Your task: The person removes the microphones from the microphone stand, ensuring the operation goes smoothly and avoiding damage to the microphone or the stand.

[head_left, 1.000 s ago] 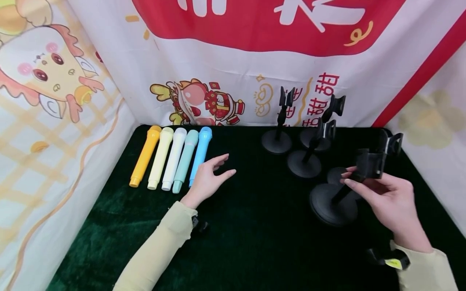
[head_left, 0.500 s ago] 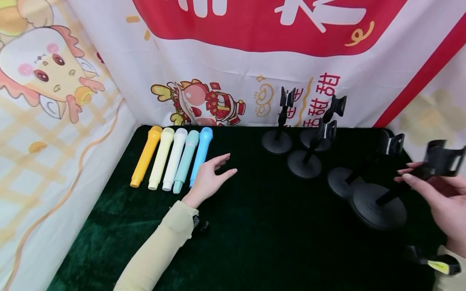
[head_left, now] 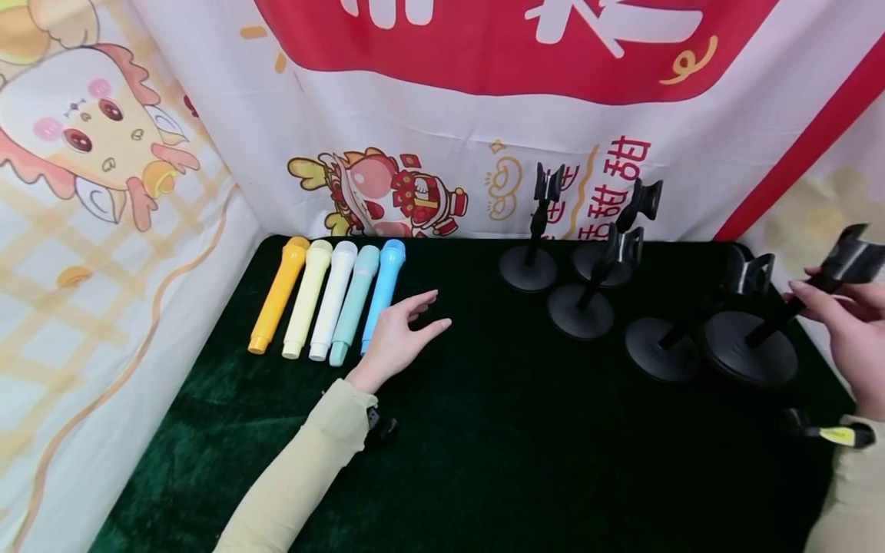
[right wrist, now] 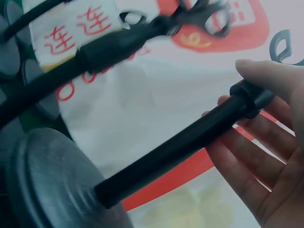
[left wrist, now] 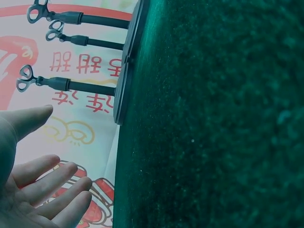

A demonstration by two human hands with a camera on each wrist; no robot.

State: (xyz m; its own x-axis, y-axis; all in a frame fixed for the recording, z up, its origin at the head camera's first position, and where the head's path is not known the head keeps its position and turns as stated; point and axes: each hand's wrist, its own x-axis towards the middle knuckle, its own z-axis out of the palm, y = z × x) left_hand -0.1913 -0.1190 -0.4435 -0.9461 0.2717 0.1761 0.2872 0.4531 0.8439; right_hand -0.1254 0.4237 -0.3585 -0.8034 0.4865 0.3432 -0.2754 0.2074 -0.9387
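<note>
At the right edge of the head view my right hand [head_left: 857, 330] holds a black desktop microphone stand [head_left: 750, 349] by its upper stem. In the right wrist view, thumb and fingers lie around the stem [right wrist: 171, 145] just below the clip. My left hand [head_left: 397, 330] hovers with fingers relaxed and thumb apart, holding nothing. Beside it lies a row of toy microphones: orange [head_left: 276, 296], pale yellow [head_left: 306, 299], white [head_left: 333, 301], teal [head_left: 354, 307] and blue [head_left: 383, 288]. The left hand partly covers the blue one's lower end.
Another stand [head_left: 661, 349] is just left of the held one. Farther back are three more: a left one [head_left: 528, 269], a front one [head_left: 581, 311] and a partly hidden rear one [head_left: 644, 200]. Dark green cloth [head_left: 525, 461] covers the table; printed fabric [head_left: 442, 115] hangs behind.
My right hand has carried its microphone stand rightward, then away toward the back right, uncovering the neighbouring stand's base. The left hand has hardly moved.
</note>
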